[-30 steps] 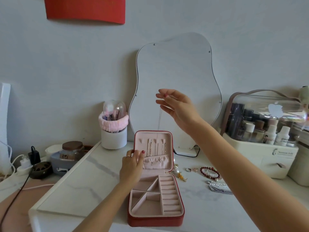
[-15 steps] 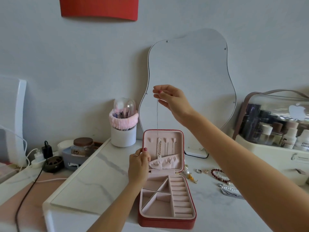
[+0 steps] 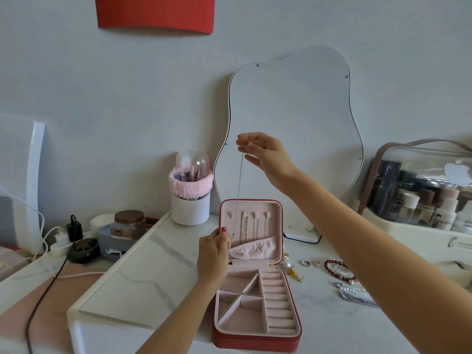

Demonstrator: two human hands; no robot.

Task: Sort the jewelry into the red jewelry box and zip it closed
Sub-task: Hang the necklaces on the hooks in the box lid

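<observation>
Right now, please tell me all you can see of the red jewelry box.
The red jewelry box, square with rounded corners, lies open on the white marble tabletop. Its pale pink lining holds empty compartments and ring rolls; the upright lid carries hooks with three hung chains and a gathered pocket. The left hand holds the lid's left edge.

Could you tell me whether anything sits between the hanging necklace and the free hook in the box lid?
Nothing visible does. The right hand holds the necklace above the lid, its lower end near the free hook on the left. The left hand holds the lid's left edge, beside that hook, not across it.
</observation>
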